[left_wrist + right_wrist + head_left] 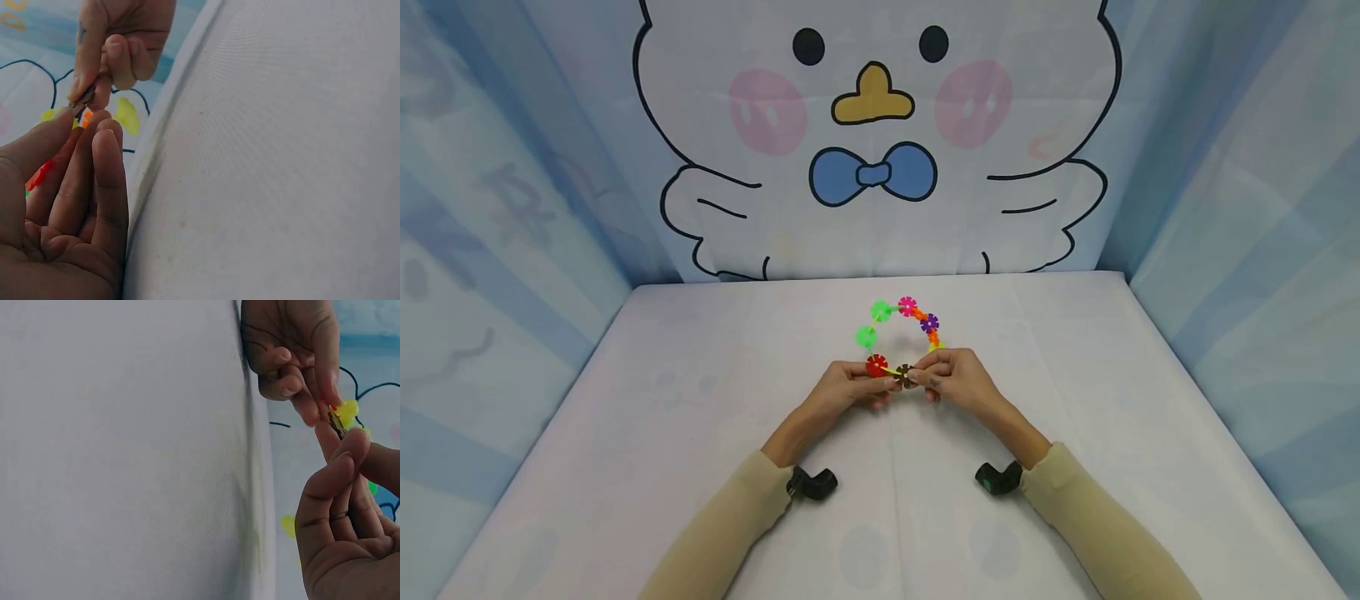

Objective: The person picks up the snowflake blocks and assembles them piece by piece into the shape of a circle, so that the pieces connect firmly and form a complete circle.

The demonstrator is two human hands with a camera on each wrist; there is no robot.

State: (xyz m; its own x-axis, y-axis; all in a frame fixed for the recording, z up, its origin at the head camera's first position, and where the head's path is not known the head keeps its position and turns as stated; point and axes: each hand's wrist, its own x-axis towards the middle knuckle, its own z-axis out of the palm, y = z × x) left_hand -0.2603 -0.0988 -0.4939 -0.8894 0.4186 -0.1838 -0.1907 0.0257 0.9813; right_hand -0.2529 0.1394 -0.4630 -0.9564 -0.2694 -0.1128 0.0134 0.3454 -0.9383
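Note:
A curved chain of plastic snowflake discs stands in a near-ring above the table in the head view, with green discs (867,337), a pink disc (907,307), a purple disc (929,323), orange ones and a red disc (876,365). My left hand (848,386) pinches the chain's near-left end, at a yellow disc (345,412) beside the red one. Between thumb and fingers, my right hand (958,381) pinches a brown disc (904,376) that meets that yellow disc. Another yellow disc (128,115) shows behind the right fingers. The fingers hide part of the joint.
Both hands are over the far middle of a white-covered table (700,458). Behind it hangs a cloth backdrop (872,233) with a cartoon face, and patterned curtains (490,250) flank both sides. A black wrist camera (814,484) sits at each cuff.

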